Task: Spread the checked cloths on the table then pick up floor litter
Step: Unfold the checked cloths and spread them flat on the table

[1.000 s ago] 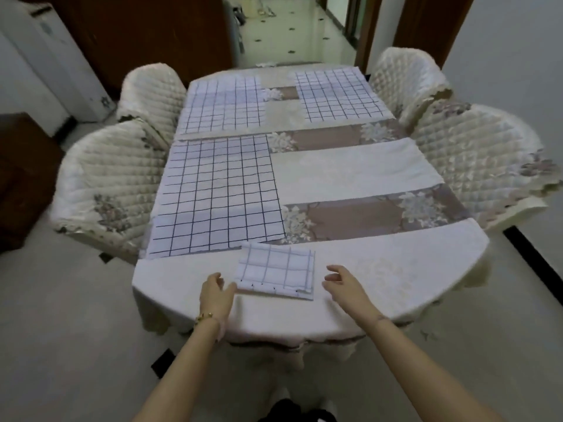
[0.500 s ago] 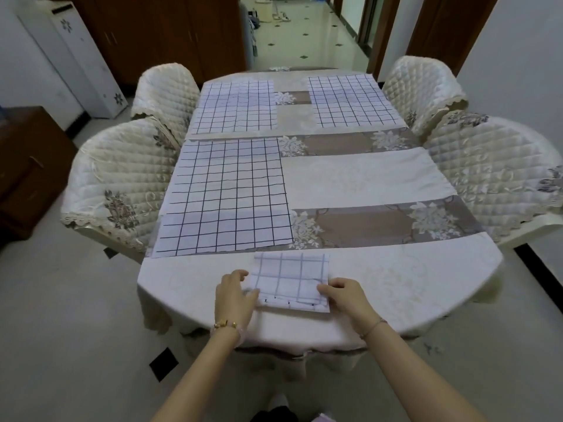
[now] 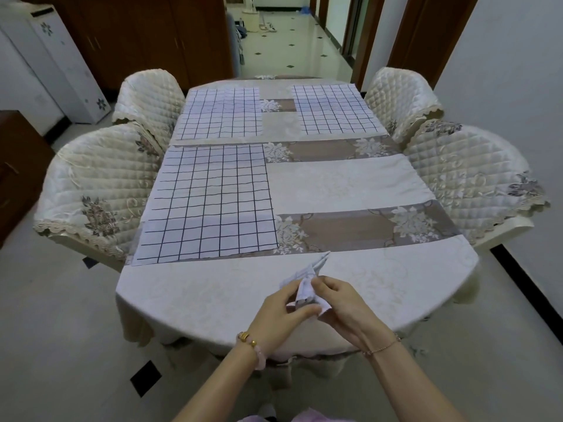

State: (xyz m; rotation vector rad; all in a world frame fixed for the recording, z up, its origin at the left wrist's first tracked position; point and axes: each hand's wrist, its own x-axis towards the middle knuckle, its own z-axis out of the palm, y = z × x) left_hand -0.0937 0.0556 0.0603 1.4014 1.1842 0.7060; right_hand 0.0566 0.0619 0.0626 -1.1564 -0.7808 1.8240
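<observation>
Now the small folded white cloth with dark checks [image 3: 305, 288], lying flat on the cream-draped counter [image 3: 198, 295] a moment ago, is lifted and pinched between left hand [image 3: 280, 313] and right hand [image 3: 342, 303], fingers curled on its edges, likely starting its unfolding.

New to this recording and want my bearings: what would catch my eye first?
The left hand and right hand pinch a bunched checked cloth at the near end of the table. Behind it three spread cloths lie flat: near left, far left, far right. Quilted chairs flank both sides.
</observation>
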